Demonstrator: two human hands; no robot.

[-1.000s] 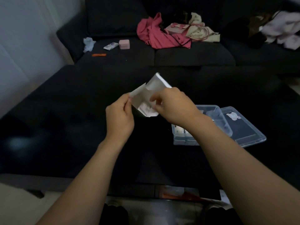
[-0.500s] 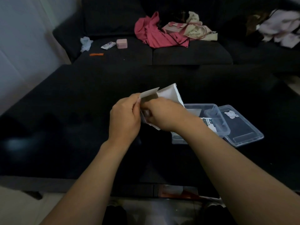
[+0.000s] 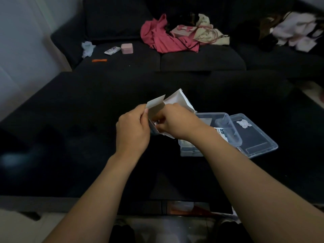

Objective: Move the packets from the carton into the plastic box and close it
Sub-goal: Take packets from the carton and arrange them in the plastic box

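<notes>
Moved: carton (image 3: pixel 172 104) barely; my right grip (image 3: pixel 177 123) digs deeper inside.
Grips: left grip (image 3: pixel 133 130) pinches flap, right clamps carton's mouth.
Handling: light, flimsy card; hold edges.

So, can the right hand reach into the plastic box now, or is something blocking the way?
Probably yes. The plastic box stands open just beside the right hand, its lid lying off to the side. But that hand's fingers are busy in the carton, which the left hand holds.

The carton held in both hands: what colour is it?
White carton, head view.
</notes>
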